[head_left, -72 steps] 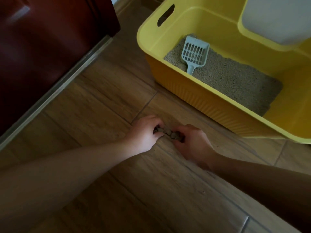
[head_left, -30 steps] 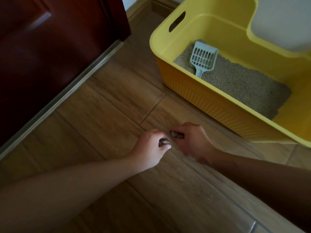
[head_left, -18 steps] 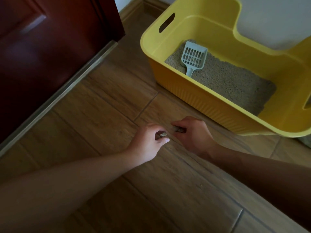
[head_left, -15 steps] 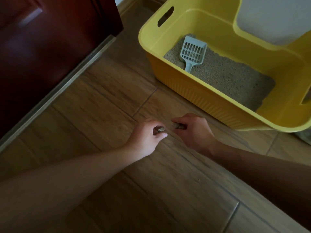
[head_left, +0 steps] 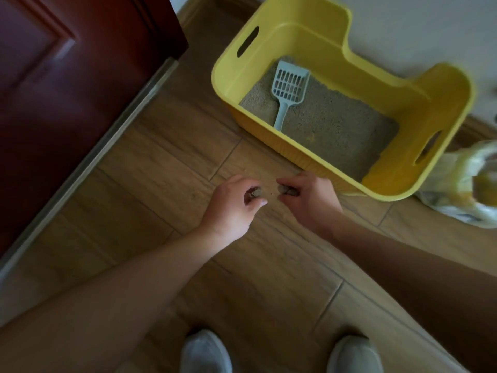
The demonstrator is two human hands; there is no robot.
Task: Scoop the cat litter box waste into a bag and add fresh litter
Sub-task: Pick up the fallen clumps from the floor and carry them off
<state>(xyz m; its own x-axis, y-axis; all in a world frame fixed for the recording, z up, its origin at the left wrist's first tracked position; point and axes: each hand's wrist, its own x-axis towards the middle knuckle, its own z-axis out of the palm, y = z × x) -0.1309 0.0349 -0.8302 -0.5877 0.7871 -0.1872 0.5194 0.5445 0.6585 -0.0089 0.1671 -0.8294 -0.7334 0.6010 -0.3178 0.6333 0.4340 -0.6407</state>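
A yellow litter box (head_left: 285, 28) stands on the wooden floor against the wall, holding grey litter (head_left: 333, 130). A pale blue slotted scoop (head_left: 289, 88) lies in its left end, handle toward me. In front of the box, my left hand (head_left: 231, 208) pinches a small grey-brown clump (head_left: 255, 193) and my right hand (head_left: 309, 197) pinches another clump (head_left: 287, 190). The two clumps are a short gap apart, just above the floor. A crumpled yellowish-white plastic bag (head_left: 465, 184) lies on the floor to the right of the box.
A dark red wooden door (head_left: 67, 90) with a metal strip along its bottom edge fills the left. White wall runs behind the box. My two grey shoes (head_left: 205, 351) stand at the bottom edge on the plank floor (head_left: 166, 168).
My hands have pulled apart, so the clump held between them is now two separate pieces. The view has tilted back, bringing the bag and my shoes into sight.
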